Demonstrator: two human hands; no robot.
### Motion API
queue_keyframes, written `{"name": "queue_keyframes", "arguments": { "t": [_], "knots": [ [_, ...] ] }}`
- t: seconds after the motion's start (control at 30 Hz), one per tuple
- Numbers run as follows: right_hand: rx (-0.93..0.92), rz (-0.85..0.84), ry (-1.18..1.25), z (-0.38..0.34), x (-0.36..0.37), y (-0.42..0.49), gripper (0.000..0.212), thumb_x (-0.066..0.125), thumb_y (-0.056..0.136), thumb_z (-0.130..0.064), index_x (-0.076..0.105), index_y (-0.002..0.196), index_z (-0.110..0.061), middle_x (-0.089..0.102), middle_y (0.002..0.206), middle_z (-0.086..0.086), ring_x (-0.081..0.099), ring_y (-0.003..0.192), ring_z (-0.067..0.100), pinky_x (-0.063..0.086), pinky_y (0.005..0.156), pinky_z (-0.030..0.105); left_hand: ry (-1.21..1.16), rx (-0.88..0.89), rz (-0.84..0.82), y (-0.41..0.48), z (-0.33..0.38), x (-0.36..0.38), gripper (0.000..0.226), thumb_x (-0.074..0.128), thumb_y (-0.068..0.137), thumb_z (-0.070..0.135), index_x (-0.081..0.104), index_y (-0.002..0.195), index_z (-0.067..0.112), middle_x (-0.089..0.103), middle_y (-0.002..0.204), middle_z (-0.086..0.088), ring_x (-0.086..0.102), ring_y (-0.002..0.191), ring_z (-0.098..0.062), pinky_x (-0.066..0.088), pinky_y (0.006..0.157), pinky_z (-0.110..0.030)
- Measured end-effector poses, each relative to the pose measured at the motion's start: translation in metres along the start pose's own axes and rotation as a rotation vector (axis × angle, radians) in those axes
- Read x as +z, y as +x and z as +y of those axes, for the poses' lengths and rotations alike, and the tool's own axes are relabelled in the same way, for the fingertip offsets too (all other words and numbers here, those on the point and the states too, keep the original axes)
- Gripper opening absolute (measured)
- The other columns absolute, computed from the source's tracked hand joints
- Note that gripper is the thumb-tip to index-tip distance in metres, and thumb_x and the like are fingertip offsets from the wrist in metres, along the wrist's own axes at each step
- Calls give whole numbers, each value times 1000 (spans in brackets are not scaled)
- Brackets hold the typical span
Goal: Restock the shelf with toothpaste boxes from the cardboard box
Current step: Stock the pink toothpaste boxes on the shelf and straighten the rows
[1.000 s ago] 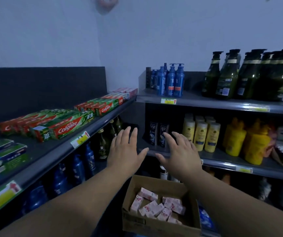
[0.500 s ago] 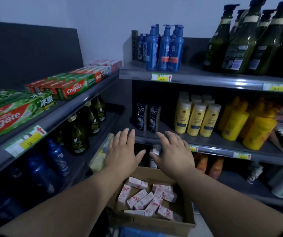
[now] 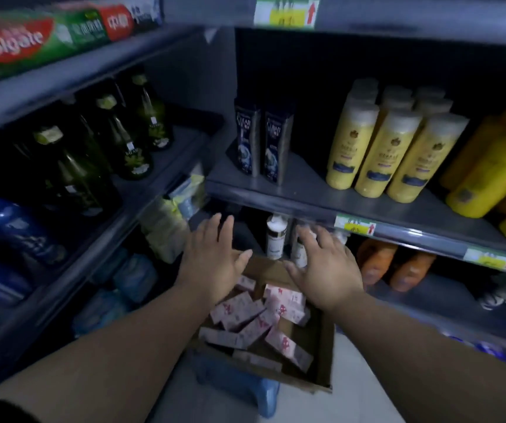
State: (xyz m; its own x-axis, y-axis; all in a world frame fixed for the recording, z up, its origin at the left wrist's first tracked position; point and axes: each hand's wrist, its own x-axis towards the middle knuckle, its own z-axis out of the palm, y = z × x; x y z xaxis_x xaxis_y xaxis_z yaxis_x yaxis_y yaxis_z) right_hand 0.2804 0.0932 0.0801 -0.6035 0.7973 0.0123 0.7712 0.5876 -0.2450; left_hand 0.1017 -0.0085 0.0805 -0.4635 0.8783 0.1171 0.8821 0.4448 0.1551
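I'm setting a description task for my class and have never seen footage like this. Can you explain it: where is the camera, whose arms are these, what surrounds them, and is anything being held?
There is no robot here. One wide-angle camera sits on a person's head, looking forward and down, so the arms are the wearer's own. The left hand and right hand hover open above a cardboard box, holding nothing. Inside lie small pink-and-white boxes, loosely piled. Store shelves surround it: Colgate toothpaste boxes top left, dark green bottles below them, yellow bottles on the right.
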Motion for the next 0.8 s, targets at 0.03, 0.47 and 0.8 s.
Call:
{"name": "queue_keyframes", "arguments": {
  "t": [0.03,0.47,0.8],
  "knots": [
    [19,-39,11,9,18,-1,72,46,91,-58,19,152,-30,22,158,3,21,145,25,22,118,41,4,-16,-37,-3,-4,17,76,40,94,55,14,152,15,16,158,-10,15,145,-28,13,118,-41],
    [166,-378,107,60,233,7,70,53,90,-56,26,150,-31,24,158,4,33,140,26,33,112,38,-83,-18,-303,-24,-40,235,73,48,90,53,25,150,20,22,158,-6,25,143,-25,26,113,-40],
    [177,-501,163,81,323,66,70,47,88,-39,18,152,-33,33,154,2,35,137,29,35,110,45,-152,-18,-392,9,-60,302,76,49,90,54,12,151,27,9,160,1,6,147,-20,19,118,-44]
  ]
}}
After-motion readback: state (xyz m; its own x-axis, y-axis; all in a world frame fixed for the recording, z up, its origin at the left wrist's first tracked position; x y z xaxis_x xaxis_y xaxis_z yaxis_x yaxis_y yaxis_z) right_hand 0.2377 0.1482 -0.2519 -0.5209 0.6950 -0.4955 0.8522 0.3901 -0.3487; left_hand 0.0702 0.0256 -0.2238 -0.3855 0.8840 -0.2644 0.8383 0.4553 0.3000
